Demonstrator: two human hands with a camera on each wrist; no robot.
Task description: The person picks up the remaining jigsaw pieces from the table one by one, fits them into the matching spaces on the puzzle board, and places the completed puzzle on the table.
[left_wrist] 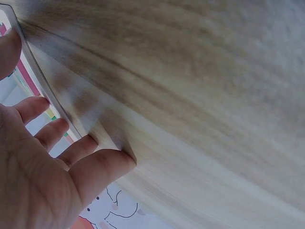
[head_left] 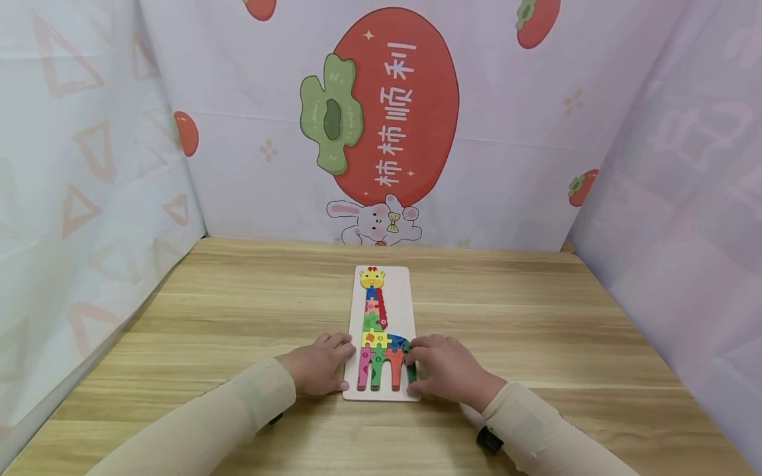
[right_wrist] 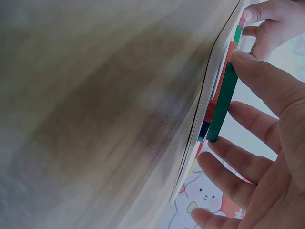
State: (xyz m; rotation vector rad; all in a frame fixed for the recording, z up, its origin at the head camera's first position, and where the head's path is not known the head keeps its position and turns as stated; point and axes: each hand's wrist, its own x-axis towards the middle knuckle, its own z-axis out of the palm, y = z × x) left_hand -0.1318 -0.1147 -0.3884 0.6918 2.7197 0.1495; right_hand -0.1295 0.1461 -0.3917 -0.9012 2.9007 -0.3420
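A wooden board (head_left: 400,297) bears a giraffe jigsaw with a yellow head (head_left: 372,279), a neck of coloured pieces and numbered legs. Along its left edge lies my left hand (head_left: 318,365), thumb and fingertips at the rim with the fingers loosely bent. My right hand (head_left: 451,370) is over the lower right corner. Between its thumb and fingers it pinches a dark green puzzle piece (right_wrist: 223,102), which stands higher than the pieces beside it in the right wrist view. An orange leg piece (head_left: 395,370) sits just left of that piece.
The board lies on a wood-grain table (head_left: 268,297). Behind it hangs a white cloth (head_left: 506,119) printed with a large persimmon and a rabbit. More cloth closes in the left and right sides.
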